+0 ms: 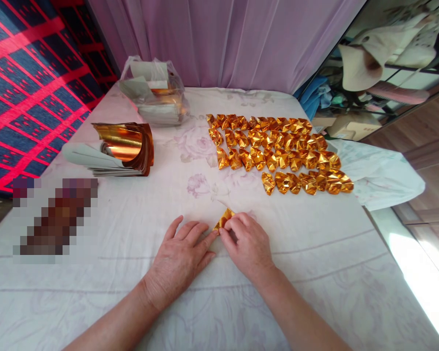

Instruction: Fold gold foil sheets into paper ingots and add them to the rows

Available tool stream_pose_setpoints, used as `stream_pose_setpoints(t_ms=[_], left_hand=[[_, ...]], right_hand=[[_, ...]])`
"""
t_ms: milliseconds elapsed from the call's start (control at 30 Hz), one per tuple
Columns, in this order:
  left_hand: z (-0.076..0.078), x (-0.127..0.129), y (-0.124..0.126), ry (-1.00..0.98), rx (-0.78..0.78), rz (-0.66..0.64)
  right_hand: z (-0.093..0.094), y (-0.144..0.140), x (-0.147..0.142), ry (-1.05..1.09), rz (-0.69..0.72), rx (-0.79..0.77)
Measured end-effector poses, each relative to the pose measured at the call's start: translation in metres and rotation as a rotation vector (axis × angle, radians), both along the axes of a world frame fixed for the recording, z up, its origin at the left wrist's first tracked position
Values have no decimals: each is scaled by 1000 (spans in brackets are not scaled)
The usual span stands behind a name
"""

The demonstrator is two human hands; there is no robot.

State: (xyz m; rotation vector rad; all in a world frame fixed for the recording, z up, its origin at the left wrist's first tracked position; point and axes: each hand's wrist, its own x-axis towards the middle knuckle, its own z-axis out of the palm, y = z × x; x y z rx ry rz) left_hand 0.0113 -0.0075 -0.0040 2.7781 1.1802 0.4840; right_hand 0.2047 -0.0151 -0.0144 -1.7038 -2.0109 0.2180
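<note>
A small folded piece of gold foil paper [225,218] lies on the floral cloth in front of me. My right hand [249,246] pinches its lower right side between thumb and fingers. Flat on the cloth rests my left hand [179,253], fingers spread, with the index fingertip touching the paper's lower corner. Beyond my right hand, several rows of folded gold foil pieces [272,160] are lined up. At the left stands a curled stack of foil sheets [126,148], gold on one face and pale on the other.
A clear plastic bag [161,105] with more sheets sits at the far left. A pixelated patch [56,222] hides something at left. White cloth or plastic [384,173] hangs at the right edge. A purple curtain [219,44] closes the back; a cluttered shelf [391,73] stands right.
</note>
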Motion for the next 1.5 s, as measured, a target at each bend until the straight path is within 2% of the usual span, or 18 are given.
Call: stream_pose_setpoints(t_ms=[967, 1300, 1500], left_hand=[[0, 2, -4, 28, -13, 34], [-1, 3, -4, 4, -4, 58], [-1, 3, -4, 17, 3, 57]], right_hand=[[-1, 0, 0, 24, -2, -8], [-3, 2, 13, 162, 84, -63], [-1, 1, 10, 140, 82, -55]])
